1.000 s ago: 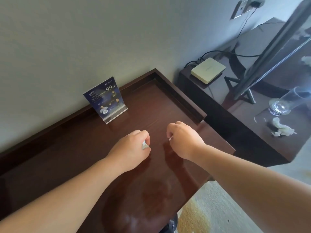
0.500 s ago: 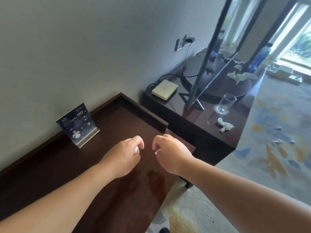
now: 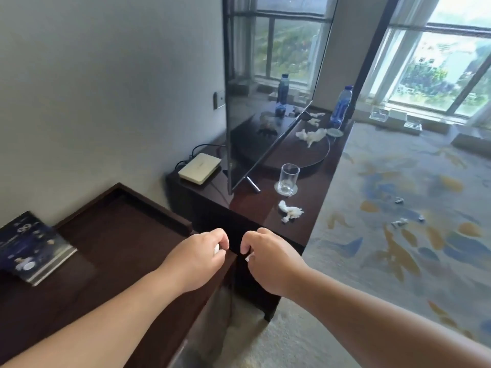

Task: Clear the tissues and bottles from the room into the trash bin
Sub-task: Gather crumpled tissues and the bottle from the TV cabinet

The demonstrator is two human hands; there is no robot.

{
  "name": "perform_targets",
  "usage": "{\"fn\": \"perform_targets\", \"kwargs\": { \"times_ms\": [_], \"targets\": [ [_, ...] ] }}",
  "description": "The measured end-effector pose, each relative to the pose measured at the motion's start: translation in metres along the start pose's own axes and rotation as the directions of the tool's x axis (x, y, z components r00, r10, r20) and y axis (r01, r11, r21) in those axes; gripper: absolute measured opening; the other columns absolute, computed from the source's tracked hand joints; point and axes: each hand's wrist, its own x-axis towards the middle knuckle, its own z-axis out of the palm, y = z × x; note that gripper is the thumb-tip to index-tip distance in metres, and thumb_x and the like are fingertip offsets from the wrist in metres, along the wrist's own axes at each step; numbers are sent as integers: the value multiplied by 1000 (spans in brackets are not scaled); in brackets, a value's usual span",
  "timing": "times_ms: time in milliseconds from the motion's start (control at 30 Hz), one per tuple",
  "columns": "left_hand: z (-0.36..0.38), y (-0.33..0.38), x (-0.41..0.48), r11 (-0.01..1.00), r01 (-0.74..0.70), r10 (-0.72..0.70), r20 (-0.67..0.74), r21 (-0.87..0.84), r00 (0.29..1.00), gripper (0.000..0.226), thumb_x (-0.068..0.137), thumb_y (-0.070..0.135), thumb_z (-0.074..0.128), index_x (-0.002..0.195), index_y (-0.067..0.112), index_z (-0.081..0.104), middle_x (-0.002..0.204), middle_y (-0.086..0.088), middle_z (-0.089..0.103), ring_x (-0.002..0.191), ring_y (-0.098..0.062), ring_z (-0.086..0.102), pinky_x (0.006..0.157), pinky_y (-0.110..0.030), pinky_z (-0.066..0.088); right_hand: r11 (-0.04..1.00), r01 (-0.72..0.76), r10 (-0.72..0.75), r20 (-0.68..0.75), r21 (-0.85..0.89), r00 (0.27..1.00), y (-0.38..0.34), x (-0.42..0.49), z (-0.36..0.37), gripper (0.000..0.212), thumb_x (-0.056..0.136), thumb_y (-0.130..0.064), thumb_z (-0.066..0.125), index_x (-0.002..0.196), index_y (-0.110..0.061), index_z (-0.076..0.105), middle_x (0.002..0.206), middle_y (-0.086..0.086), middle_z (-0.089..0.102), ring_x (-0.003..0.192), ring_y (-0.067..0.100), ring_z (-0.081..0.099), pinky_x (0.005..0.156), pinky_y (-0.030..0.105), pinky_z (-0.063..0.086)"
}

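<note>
Head view: both my hands curled shut over the near worktop's corner, each pinching a scrap of white tissue.

My left hand (image 3: 198, 257) has its fingers (image 3: 221, 239) closed around a small white bit that peeks out at the thumb; my right hand (image 3: 268, 258) is likewise fisted, with a sliver of white showing under its knuckles. At 12 o'clock from my hands, on the long worktop (image 3: 316, 208), a crumpled tissue (image 3: 290, 211) lies just in front of an empty glass (image 3: 288, 179). Further along at 1 o'clock, more tissues (image 3: 310, 135) sit beside the TV (image 3: 268, 88), and a blue bottle (image 3: 341, 107) stands at the far end. Small white scraps (image 3: 400, 221) lie on the carpet (image 3: 398, 261) at 2 o'clock. A leaflet stand (image 3: 32, 248) sits at 9 o'clock, a white box (image 3: 199, 168) at 11.
</note>
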Motion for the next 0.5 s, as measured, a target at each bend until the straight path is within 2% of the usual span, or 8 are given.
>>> {"fn": "perform_targets", "kwargs": {
  "times_ms": [167,267,367,500],
  "targets": [
    [50,89,48,999,-22,24,62,-32,998,12,89,23,43,93,31,51,67,8,49,66,-7,47,55,-26,31,997,-78,78,-10,10,997,94,-11,-49,29,89,-7,44,103,-28,59,104,-6,49,90,16,55,75,31,51],
    [68,129,71,996,-62,67,77,-67,995,16,89,18,43,95,30,52,71,12,47,74,-9,47,62,-27,34,995,-103,103,-32,6,994,136,-15,-79,27,89,-7,45,101,-27,59,104,-7,48,92,16,55,77,32,51],
    [75,152,91,995,-70,75,58,-74,995,20,89,15,43,100,25,55,77,13,48,76,-8,47,59,-21,33,995,-99,99,-53,0,994,166,-15,-98,24,91,-9,48,103,-25,61,106,-5,50,94,17,56,78,34,51],
    [82,162,116,996,-43,47,59,-77,997,23,88,12,43,104,23,56,92,10,53,80,-12,50,66,-27,38,992,-123,125,-61,22,990,194,-4,-109,29,88,-5,48,103,-26,60,106,-5,49,98,16,52,83,37,51]
  ]
}}
